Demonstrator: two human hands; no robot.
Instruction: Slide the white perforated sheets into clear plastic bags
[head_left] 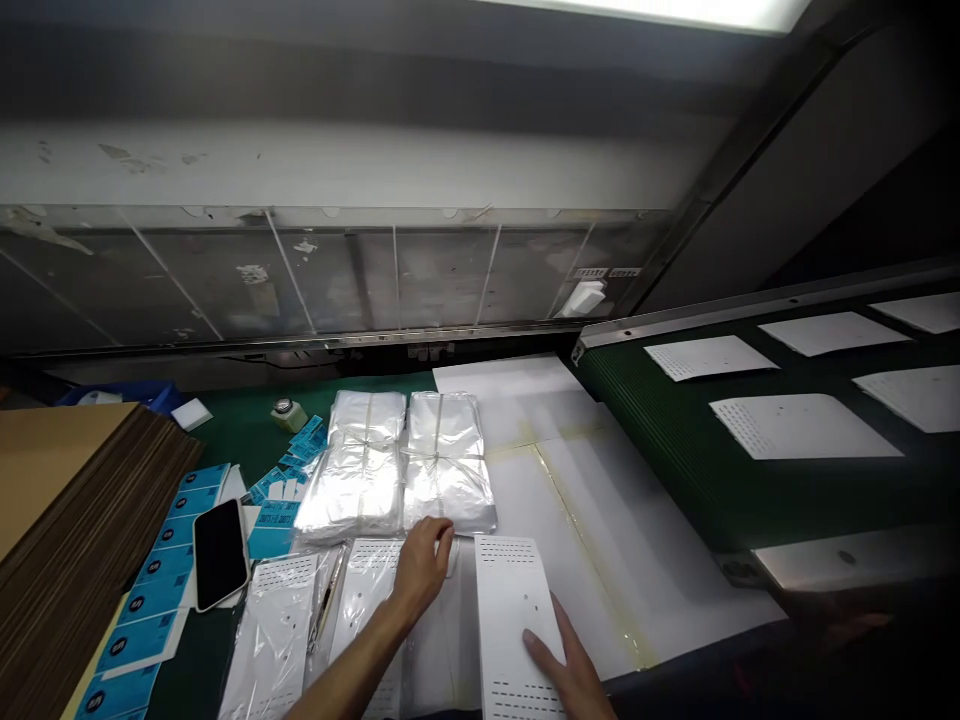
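Observation:
My right hand (574, 672) grips a white slotted panel (517, 610) by its right edge, thumb on its face. Rows of slots run across both of its ends. To its left, a clear plastic bag (441, 645) lies flat, and my left hand (426, 562) pinches at its top edge with curled fingers. Under my left forearm lies a second white panel (364, 590), partly covered. Farther left is a bagged white panel (277, 620) in shiny film. Just beyond my left hand sit two tied stacks of clear bags (448, 480) (352, 495).
A phone (220, 552) lies on blue labels (154, 570) beside stacked cardboard (97, 480). A small jar (288, 414) stands behind. At right, a green conveyor belt (675, 440) carries several white panels (802, 425). White sheeting (592, 510) with yellowed tape covers the table between.

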